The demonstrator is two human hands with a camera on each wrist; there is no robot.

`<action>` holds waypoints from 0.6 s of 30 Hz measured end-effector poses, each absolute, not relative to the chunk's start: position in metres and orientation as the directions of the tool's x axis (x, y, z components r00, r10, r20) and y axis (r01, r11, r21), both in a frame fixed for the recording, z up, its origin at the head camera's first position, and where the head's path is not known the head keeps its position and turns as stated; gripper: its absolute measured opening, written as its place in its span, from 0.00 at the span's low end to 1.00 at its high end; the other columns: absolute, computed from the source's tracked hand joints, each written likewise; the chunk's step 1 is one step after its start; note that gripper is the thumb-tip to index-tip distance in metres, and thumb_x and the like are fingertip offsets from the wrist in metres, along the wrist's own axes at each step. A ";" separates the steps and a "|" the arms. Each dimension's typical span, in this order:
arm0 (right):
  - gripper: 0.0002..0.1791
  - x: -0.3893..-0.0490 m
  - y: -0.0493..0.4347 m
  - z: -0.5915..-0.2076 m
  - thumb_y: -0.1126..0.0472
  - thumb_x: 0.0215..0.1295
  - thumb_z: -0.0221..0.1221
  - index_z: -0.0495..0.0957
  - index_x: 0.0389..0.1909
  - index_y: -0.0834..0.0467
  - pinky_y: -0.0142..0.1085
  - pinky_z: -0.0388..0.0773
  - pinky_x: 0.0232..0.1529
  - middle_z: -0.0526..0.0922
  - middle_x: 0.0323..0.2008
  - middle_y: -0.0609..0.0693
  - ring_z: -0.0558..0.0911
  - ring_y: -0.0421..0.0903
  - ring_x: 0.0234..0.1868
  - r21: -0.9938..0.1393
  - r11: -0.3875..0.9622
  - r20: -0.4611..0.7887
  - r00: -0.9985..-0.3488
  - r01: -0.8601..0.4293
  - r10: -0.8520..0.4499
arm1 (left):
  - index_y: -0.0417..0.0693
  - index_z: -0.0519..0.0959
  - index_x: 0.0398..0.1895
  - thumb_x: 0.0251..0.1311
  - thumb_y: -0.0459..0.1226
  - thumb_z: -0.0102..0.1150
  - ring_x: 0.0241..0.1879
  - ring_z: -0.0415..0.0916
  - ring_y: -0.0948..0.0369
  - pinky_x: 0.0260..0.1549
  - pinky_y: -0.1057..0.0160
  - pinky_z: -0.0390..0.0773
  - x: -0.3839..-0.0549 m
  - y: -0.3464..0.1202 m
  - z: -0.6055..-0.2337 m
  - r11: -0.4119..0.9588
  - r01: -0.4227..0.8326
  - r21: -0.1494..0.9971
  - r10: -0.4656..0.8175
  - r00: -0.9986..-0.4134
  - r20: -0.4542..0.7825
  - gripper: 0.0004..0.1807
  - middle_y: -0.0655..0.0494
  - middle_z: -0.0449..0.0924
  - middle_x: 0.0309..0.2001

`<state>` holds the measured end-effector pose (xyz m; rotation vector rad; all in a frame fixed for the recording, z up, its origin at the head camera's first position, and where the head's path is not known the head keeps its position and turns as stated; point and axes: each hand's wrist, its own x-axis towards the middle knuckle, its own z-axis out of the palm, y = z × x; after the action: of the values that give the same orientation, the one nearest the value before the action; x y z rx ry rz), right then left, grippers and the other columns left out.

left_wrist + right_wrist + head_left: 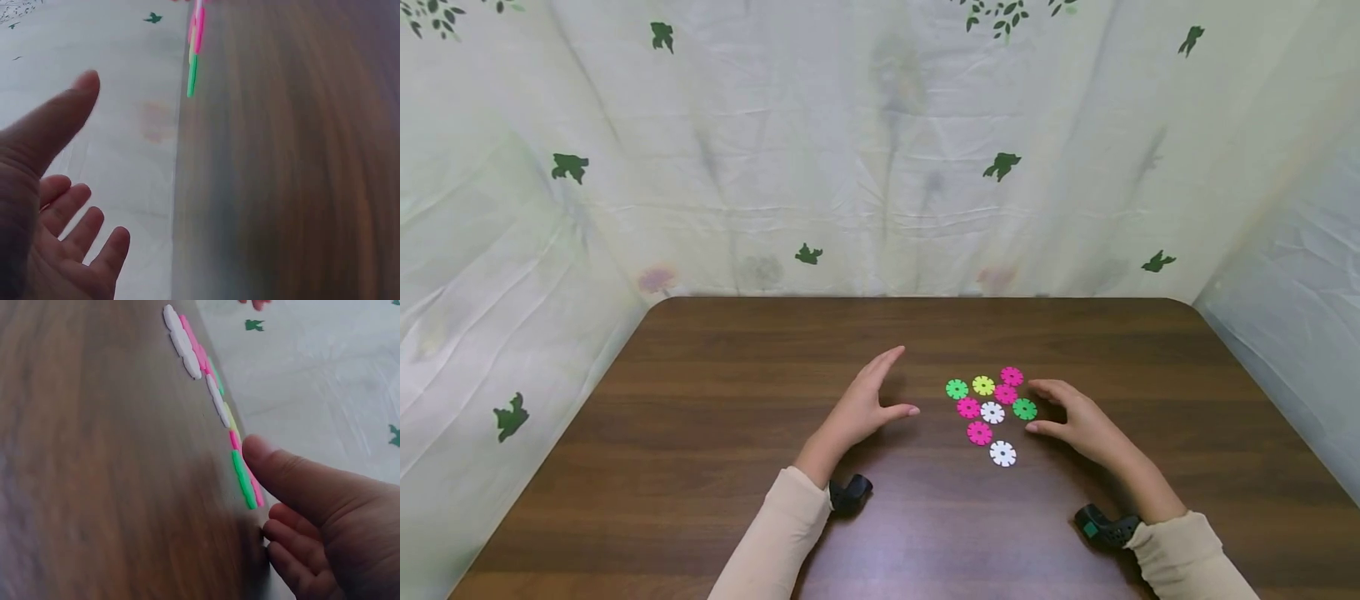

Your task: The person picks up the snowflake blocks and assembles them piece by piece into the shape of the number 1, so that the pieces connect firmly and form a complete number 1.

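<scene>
Thin, notched discs point(987, 412) in pink, green, yellow and white lie clustered right of center on a wood-grain surface point(700, 458), between a person's left hand point(856, 408) and right hand point(1090, 429), each grip spread, thumb and fingers parted, holding nothing. Apparently light, stiff plastic, they probably slide easily and pinch best across opposite rims. A creased, green-patterned cloth point(850, 125) fills the upper frame.

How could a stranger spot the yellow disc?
On the table, find the discs between the left hand and right hand. At their far edge, the yellow disc sits between a green disc and a pink disc. It alone is yellow.
</scene>
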<state>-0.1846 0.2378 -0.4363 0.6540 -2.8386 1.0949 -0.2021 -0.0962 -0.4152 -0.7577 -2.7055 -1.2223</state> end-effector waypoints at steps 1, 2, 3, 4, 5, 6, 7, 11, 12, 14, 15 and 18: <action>0.35 -0.185 0.238 -0.437 0.53 0.50 0.65 0.66 0.56 0.67 0.50 0.66 0.50 0.69 0.52 0.61 0.70 0.58 0.52 -0.632 0.667 0.178 -0.911 -0.395 -0.371 | 0.47 0.55 0.67 0.45 0.45 0.68 0.63 0.53 0.56 0.58 0.53 0.56 -0.203 -0.094 -0.417 0.553 0.463 0.693 0.407 -0.876 0.260 0.46 0.51 0.56 0.65; 0.34 -0.185 0.238 -0.438 0.54 0.50 0.65 0.67 0.56 0.67 0.51 0.66 0.50 0.70 0.52 0.60 0.70 0.57 0.52 -0.628 0.668 0.183 -0.910 -0.399 -0.371 | 0.46 0.55 0.67 0.45 0.45 0.68 0.63 0.54 0.55 0.57 0.53 0.58 -0.203 -0.091 -0.418 0.546 0.457 0.702 0.407 -0.877 0.254 0.46 0.50 0.56 0.64; 0.34 -0.185 0.238 -0.439 0.54 0.50 0.65 0.67 0.55 0.66 0.51 0.66 0.50 0.70 0.52 0.60 0.70 0.57 0.52 -0.624 0.671 0.185 -0.910 -0.400 -0.371 | 0.45 0.56 0.66 0.46 0.44 0.68 0.62 0.55 0.55 0.57 0.54 0.58 -0.204 -0.089 -0.420 0.538 0.450 0.713 0.407 -0.879 0.248 0.45 0.50 0.57 0.64; 0.33 -0.186 0.238 -0.439 0.54 0.50 0.65 0.68 0.55 0.66 0.51 0.66 0.50 0.70 0.52 0.60 0.70 0.56 0.52 -0.622 0.673 0.188 -0.910 -0.401 -0.369 | 0.45 0.56 0.66 0.46 0.43 0.68 0.62 0.55 0.55 0.56 0.54 0.59 -0.205 -0.086 -0.421 0.534 0.441 0.721 0.407 -0.882 0.239 0.44 0.49 0.57 0.64; 0.32 -0.186 0.238 -0.440 0.54 0.51 0.65 0.68 0.55 0.65 0.51 0.66 0.50 0.70 0.52 0.60 0.69 0.57 0.52 -0.619 0.673 0.192 -0.909 -0.405 -0.370 | 0.44 0.56 0.66 0.47 0.42 0.67 0.62 0.56 0.54 0.56 0.55 0.60 -0.206 -0.084 -0.423 0.528 0.435 0.729 0.408 -0.883 0.231 0.43 0.49 0.58 0.64; 0.32 -0.186 0.238 -0.441 0.54 0.51 0.65 0.68 0.54 0.65 0.52 0.65 0.50 0.69 0.52 0.59 0.69 0.56 0.52 -0.615 0.675 0.197 -0.908 -0.408 -0.369 | 0.43 0.57 0.66 0.47 0.41 0.67 0.61 0.57 0.54 0.55 0.55 0.61 -0.206 -0.082 -0.424 0.523 0.430 0.736 0.411 -0.884 0.224 0.43 0.49 0.58 0.64; 0.31 -0.186 0.238 -0.441 0.55 0.51 0.65 0.69 0.54 0.65 0.52 0.65 0.50 0.69 0.52 0.59 0.68 0.57 0.52 -0.611 0.677 0.201 -0.907 -0.411 -0.369 | 0.42 0.57 0.65 0.48 0.41 0.67 0.61 0.58 0.53 0.55 0.56 0.62 -0.207 -0.080 -0.426 0.519 0.425 0.742 0.415 -0.884 0.216 0.42 0.48 0.58 0.63; 0.29 -0.185 0.238 -0.442 0.54 0.52 0.64 0.70 0.53 0.65 0.54 0.63 0.50 0.69 0.51 0.60 0.67 0.58 0.53 -0.602 0.673 0.221 -0.899 -0.431 -0.378 | 0.41 0.58 0.65 0.49 0.39 0.66 0.56 0.64 0.50 0.54 0.56 0.63 -0.209 -0.072 -0.431 0.508 0.414 0.755 0.432 -0.881 0.193 0.40 0.47 0.60 0.62; 0.29 -0.185 0.238 -0.443 0.54 0.52 0.64 0.71 0.53 0.64 0.54 0.63 0.50 0.69 0.51 0.60 0.67 0.58 0.53 -0.603 0.669 0.224 -0.898 -0.434 -0.379 | 0.42 0.59 0.64 0.49 0.39 0.66 0.55 0.65 0.50 0.53 0.57 0.64 -0.210 -0.071 -0.432 0.512 0.408 0.756 0.431 -0.883 0.185 0.40 0.48 0.61 0.62; 0.28 -0.185 0.238 -0.443 0.54 0.53 0.63 0.71 0.53 0.64 0.55 0.63 0.50 0.69 0.50 0.60 0.67 0.58 0.53 -0.607 0.659 0.236 -0.893 -0.444 -0.384 | 0.42 0.59 0.64 0.49 0.39 0.66 0.54 0.66 0.50 0.53 0.57 0.64 -0.211 -0.068 -0.434 0.517 0.403 0.755 0.431 -0.885 0.176 0.39 0.47 0.62 0.61; 0.28 -0.185 0.238 -0.444 0.55 0.53 0.63 0.71 0.52 0.64 0.55 0.63 0.50 0.69 0.50 0.59 0.68 0.58 0.53 -0.608 0.655 0.241 -0.890 -0.449 -0.386 | 0.41 0.60 0.64 0.49 0.39 0.65 0.54 0.66 0.50 0.53 0.58 0.64 -0.212 -0.067 -0.435 0.520 0.403 0.753 0.432 -0.885 0.175 0.38 0.47 0.62 0.61; 0.26 -0.185 0.238 -0.446 0.56 0.52 0.64 0.72 0.51 0.64 0.52 0.65 0.49 0.70 0.49 0.58 0.68 0.57 0.51 -0.604 0.649 0.267 -0.884 -0.464 -0.384 | 0.42 0.61 0.63 0.50 0.39 0.65 0.57 0.64 0.53 0.55 0.59 0.62 -0.214 -0.063 -0.438 0.539 0.408 0.737 0.433 -0.885 0.173 0.37 0.47 0.63 0.60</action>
<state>-0.1852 0.2383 -0.4457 0.7092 -2.7471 1.0547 -0.2144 -0.0630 -0.4380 -0.7600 -2.7828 -1.3192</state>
